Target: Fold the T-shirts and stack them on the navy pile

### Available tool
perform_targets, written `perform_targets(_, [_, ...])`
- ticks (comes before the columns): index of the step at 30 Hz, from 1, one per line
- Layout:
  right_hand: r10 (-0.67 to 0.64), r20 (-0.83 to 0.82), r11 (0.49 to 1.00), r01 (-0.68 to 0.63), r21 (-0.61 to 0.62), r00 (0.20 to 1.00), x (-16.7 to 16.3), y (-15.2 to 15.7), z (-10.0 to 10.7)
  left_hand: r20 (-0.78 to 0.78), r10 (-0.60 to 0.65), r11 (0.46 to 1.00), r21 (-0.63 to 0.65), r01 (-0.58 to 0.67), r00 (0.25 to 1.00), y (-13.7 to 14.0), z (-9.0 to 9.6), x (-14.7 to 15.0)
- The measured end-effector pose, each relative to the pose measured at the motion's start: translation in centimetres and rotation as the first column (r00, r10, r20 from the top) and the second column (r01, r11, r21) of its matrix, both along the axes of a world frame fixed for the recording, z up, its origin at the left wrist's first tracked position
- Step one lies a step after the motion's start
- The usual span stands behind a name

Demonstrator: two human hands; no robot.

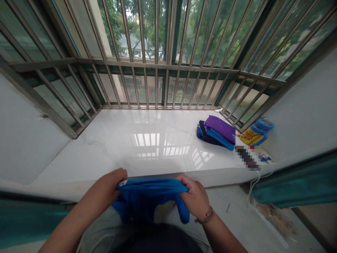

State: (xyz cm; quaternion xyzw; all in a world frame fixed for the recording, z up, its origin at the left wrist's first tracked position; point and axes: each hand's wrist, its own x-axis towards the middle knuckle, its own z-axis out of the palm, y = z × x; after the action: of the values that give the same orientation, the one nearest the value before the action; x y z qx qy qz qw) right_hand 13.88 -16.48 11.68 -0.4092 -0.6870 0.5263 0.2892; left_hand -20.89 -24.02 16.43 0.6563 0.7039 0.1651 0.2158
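A blue garment is stretched between my two hands in front of the sill's front edge. My left hand is closed around its left end, where a small white patch shows by the fingers. At the other end, my right hand grips the cloth, with a bracelet on that wrist. Loose folds hang below the taut upper edge, and one narrow part dangles under my right hand. Whether it is a shirt or shorts cannot be made out. On the sill, to the right, lies a stack of folded clothes, purple on top with blue and dark cloth beneath.
The glossy white window sill spans the view, backed by metal window bars. A blue and yellow container stands at its right end, near a blurred-out item. Green curtains hang at both sides, and a white cable runs down at right.
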Motion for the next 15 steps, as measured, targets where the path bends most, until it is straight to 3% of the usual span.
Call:
perform_targets(4, [-0.041,0.040,0.999,0.040,0.008,0.998,2.2,0.7,2.9,-0.080,0.099,0.979,0.185,-0.082,0.992,1.0,-3.0,-1.7])
perform_targets(7, [-0.006,0.056,0.999,0.003,0.038,0.998,3.1,0.9,5.1,-0.106,0.220,0.938,0.296,-0.181,0.970,0.9,-4.2,-2.2])
perform_targets(12, [0.051,0.127,0.994,-0.063,0.092,0.991,5.5,1.7,8.7,-0.111,0.367,0.901,0.291,-0.323,0.924,-1.0,-3.2,-4.9])
perform_targets(15, [0.083,0.218,0.991,-0.103,0.084,0.972,7.6,3.3,10.3,0.018,0.229,0.954,0.192,-0.228,0.973,-2.7,-1.6,-7.8])
